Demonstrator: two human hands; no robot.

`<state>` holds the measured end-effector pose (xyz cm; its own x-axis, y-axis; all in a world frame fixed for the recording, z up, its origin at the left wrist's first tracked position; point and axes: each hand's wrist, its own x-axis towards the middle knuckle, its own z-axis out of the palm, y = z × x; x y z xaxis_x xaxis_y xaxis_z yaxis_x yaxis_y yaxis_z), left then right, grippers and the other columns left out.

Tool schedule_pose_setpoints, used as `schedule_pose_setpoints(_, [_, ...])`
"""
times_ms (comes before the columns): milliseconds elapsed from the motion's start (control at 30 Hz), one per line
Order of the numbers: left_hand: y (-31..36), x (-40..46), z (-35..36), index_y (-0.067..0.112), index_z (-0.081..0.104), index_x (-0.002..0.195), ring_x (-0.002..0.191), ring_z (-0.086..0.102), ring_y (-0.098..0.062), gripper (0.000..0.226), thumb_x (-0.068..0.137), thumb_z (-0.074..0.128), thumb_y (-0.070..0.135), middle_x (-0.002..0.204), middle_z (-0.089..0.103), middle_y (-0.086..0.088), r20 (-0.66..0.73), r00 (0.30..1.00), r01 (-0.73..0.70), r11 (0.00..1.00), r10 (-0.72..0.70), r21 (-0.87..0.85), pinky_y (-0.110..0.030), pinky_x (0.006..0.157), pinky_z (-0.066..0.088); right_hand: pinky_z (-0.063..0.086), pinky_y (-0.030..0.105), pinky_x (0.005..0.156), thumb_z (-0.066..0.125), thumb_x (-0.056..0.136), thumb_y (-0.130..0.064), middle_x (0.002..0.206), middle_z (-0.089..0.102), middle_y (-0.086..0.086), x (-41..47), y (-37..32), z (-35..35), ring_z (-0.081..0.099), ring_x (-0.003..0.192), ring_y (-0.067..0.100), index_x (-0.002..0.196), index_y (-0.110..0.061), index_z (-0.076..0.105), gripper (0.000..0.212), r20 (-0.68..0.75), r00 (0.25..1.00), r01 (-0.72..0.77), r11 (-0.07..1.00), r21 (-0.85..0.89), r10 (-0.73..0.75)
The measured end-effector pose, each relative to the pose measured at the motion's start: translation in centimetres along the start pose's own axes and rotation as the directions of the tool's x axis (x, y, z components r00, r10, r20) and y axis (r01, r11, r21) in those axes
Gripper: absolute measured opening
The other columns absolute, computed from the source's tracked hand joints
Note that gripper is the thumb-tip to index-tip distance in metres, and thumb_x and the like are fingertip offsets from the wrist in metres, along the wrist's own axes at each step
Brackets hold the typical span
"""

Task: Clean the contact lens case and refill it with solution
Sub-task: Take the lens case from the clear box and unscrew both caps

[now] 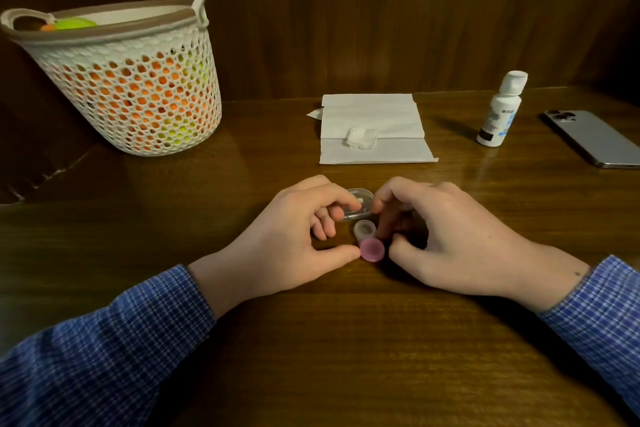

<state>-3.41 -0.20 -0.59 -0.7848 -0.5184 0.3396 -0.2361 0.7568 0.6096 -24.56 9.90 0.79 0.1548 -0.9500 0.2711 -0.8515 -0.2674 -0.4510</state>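
Observation:
A clear contact lens case (pixel 359 207) lies on the wooden table between my hands. One open round well (pixel 363 228) faces up, and a pink cap (pixel 372 250) sits just in front of it. My left hand (pixel 294 239) pinches the clear case with index finger and thumb tip near the pink cap. My right hand (pixel 446 236) curls its fingers round the case from the right, thumb beside the pink cap. A white solution bottle (pixel 500 111) with its cap closed stands at the back right.
A folded white paper towel (pixel 374 128) with a crumpled tissue wad (pixel 362 137) lies behind the hands. A white mesh basket (pixel 131 80) with orange and green items stands at the back left. A grey phone (pixel 595 139) lies face down at the right edge.

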Motion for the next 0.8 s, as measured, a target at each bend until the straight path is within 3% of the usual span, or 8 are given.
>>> schedule_pose_setpoints(133, [0.13, 0.08, 0.20, 0.023, 0.069, 0.124, 0.086, 0.065, -0.014, 0.049, 0.078, 0.085, 0.032, 0.106, 0.059, 0.011, -0.017, 1.000, 0.006, 1.000, -0.005, 0.026, -0.030, 0.069, 0.059, 0.058, 0.026, 0.065, 0.066, 0.077, -0.069, 0.089, 0.070, -0.020, 0.05, -0.45, 0.04, 0.067, 0.081, 0.002, 0.113, -0.038, 0.058, 0.048, 0.013, 1.000, -0.002, 1.000, -0.014, 0.002])
schedule_pose_setpoints(233, [0.29, 0.10, 0.36, 0.023, 0.069, 0.122, 0.084, 0.065, -0.014, 0.049, 0.077, 0.084, 0.036, 0.104, 0.059, 0.011, -0.027, 1.000, -0.006, 0.999, 0.007, 0.041, -0.029, 0.068, 0.058, 0.059, 0.025, 0.067, 0.064, 0.070, -0.078, 0.094, 0.068, -0.021, 0.09, -0.66, 0.19, 0.066, 0.082, 0.001, 0.119, -0.038, 0.056, 0.063, 0.023, 1.000, 0.004, 0.997, -0.077, -0.003])
schedule_pose_setpoints(600, [0.31, 0.00, -0.39, 0.025, 0.061, 0.135, 0.092, 0.068, -0.013, 0.061, 0.079, 0.087, 0.028, 0.113, 0.065, 0.014, 0.062, 0.998, 0.027, 0.999, -0.026, -0.024, -0.029, 0.072, 0.061, 0.058, 0.032, 0.078, 0.077, 0.080, -0.046, 0.095, 0.071, -0.021, -0.03, -0.28, -0.02, 0.066, 0.093, 0.001, 0.121, -0.038, 0.056, 0.047, 0.080, 0.997, 0.020, 0.998, 0.056, -0.025])
schedule_pose_setpoints(800, [0.24, 0.03, -0.33, 0.023, 0.057, 0.137, 0.093, 0.071, -0.013, 0.062, 0.082, 0.086, 0.024, 0.101, 0.073, 0.012, 0.099, 0.994, 0.050, 0.997, -0.044, -0.065, -0.028, 0.077, 0.059, 0.058, 0.028, 0.082, 0.076, 0.083, -0.043, 0.101, 0.070, -0.022, 0.00, -0.20, -0.06, 0.065, 0.098, -0.001, 0.124, -0.038, 0.056, 0.046, 0.101, 0.994, 0.042, 0.998, 0.052, -0.047])
